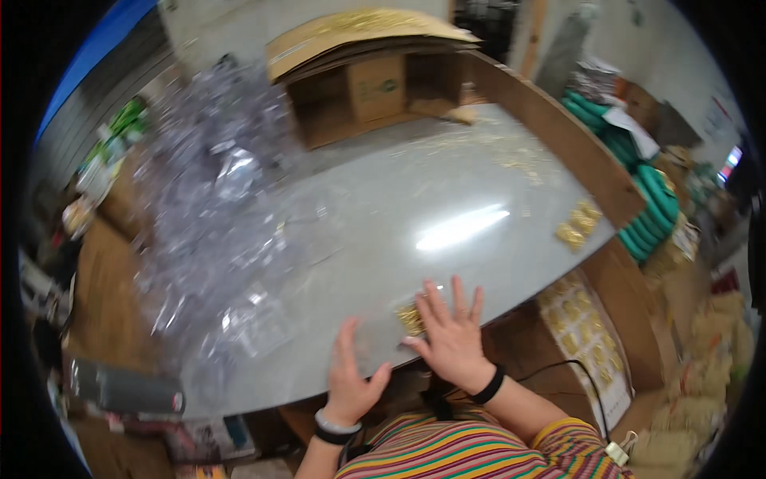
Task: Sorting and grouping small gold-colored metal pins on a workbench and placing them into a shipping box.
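Note:
My right hand (453, 339) lies flat near the front edge of the grey table (359, 263), its fingers spread. A small packet of gold-coloured pieces (410, 319) is beside its index finger and thumb; the hand partly covers it. My left hand (351, 387) is to the left at the table edge, fingers apart and thumb out. It appears to hold nothing, though a faint clear shape near its fingers is too blurred to make out. Two similar gold packets (578, 224) sit together at the table's right edge.
Clear plastic bags (227, 184) heap over the table's left side. A cardboard box (379, 88) stands at the back, with gold pieces on top. Thin gold pieces (519, 164) lie scattered nearby. A brown board (558, 120) borders the right side. Below is an open carton (638, 319).

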